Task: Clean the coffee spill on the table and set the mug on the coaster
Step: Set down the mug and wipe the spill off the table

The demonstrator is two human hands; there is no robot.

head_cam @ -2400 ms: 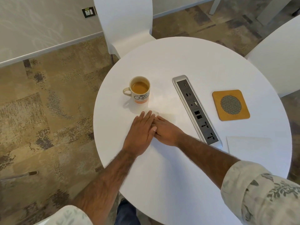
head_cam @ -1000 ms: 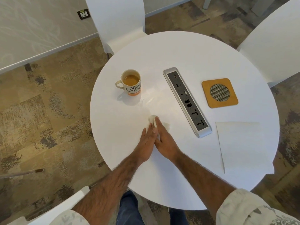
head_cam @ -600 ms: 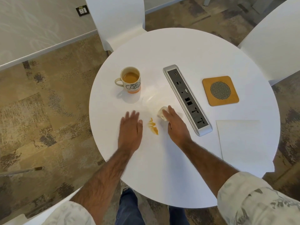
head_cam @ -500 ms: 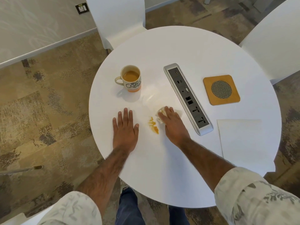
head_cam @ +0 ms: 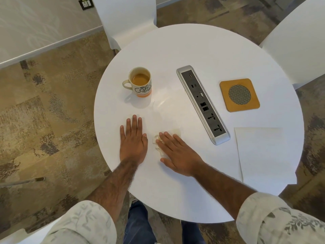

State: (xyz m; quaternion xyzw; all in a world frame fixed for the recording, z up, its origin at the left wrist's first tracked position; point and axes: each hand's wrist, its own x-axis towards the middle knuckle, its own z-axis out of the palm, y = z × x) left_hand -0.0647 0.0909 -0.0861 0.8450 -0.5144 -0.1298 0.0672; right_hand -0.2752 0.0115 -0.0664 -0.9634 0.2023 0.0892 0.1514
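A cream mug (head_cam: 141,82) with coffee in it stands on the round white table (head_cam: 202,50), left of centre. The orange square coaster (head_cam: 239,94) lies far right of it, past the socket strip. My right hand (head_cam: 177,152) lies flat, pressing a crumpled white tissue (head_cam: 159,143) onto the table where the orange spill was; the spill is hidden under it. Just to its left, my left hand (head_cam: 133,140) rests flat on the table, fingers apart, holding nothing. A faint wet smear (head_cam: 163,104) shines between the mug and the hands.
A silver socket strip (head_cam: 203,103) runs diagonally between mug and coaster. A white paper napkin (head_cam: 260,150) lies flat at the right edge. White chairs stand at the back (head_cam: 126,16) and right (head_cam: 299,37). Patterned carpet surrounds the table.
My right hand has slid the tissue toward me and left, over the orange spill, which no longer shows. My left hand stays flat, slightly shifted.
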